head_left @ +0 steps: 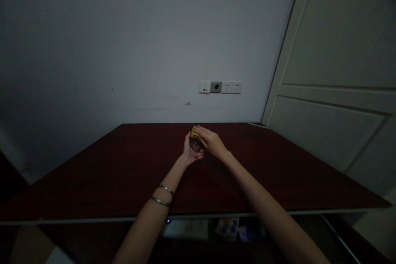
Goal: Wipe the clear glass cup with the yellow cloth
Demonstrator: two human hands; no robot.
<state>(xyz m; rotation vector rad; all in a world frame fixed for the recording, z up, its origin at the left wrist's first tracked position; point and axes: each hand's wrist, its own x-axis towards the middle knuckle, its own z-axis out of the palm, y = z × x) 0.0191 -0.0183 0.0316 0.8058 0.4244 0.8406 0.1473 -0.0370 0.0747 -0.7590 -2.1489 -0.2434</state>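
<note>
Both my arms reach out over a dark red-brown table (108, 173). My left hand (189, 152) is wrapped round a small clear glass (195, 144), held just above the tabletop near its middle. My right hand (212, 140) is closed on a small yellow thing (194, 133), perhaps a sponge or cloth, pressed at the glass's top. The two hands touch each other around the glass. Two thin bangles (163, 195) sit on my left wrist. The room is dim, so the glass's contents cannot be made out.
A white wall stands behind the table with a strip of sockets (220, 87). A pale panelled door (337, 78) is at the right. Under the table's front edge lie some boxes or packets (227, 227).
</note>
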